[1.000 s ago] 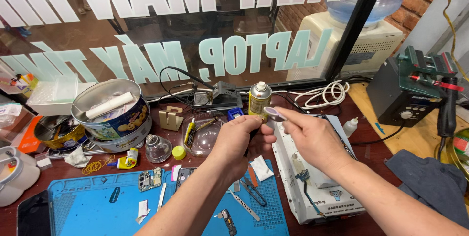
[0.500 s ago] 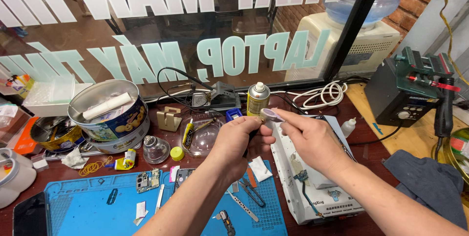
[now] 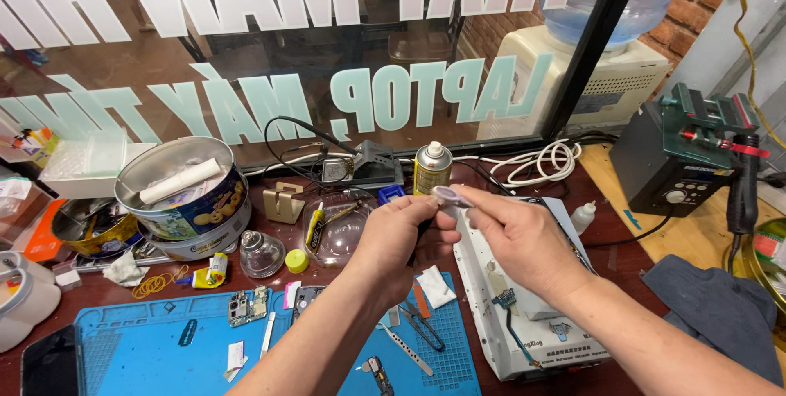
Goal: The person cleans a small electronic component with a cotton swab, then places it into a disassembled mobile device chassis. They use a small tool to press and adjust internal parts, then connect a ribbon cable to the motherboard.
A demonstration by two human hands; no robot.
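Silvery part [image 3: 451, 195]: small, flat, pale piece you're pinching betw both hands, held up over the bench at mid-frame, just in front of the spray can; can't tell what it is exactly.
Bench [image 3: 622, 257]: dark red top, everything spread w/in arm's reach of you.
Blue mat [image 3: 147, 347]: largest work area, front left; small bits sit on it, prob so they don't roll off.
White unit [image 3: 524, 339]: long flat box under your right forearm, w/ a small flex board lying on top, close to where you work.
Black station [image 3: 667, 175]: far right, green clamp on top, out of the way.
Cookie tin [image 3: 184, 195]: round, open, white tube laid across the rim; back left, parked.
Spray can [image 3: 432, 168]: upright behind your hands, cap on.
Clear dome [image 3: 336, 228]: just left of your left hand, a yellow-tipped tube under it.
Right hand [image 3: 524, 240]: closed at thumb and forefinger on the part's right side, other fingers loosely curled.
Left hand [image 3: 401, 240]: fingers curled in, tips gripping the part's left edge, so both hands steady it.
Tweezers [image 3: 413, 347]: on mat below your hands, near.
Circuit board [image 3: 248, 306]: small, on mat's upper edge.
Yellow cap [image 3: 297, 261]: beside dome, loose.
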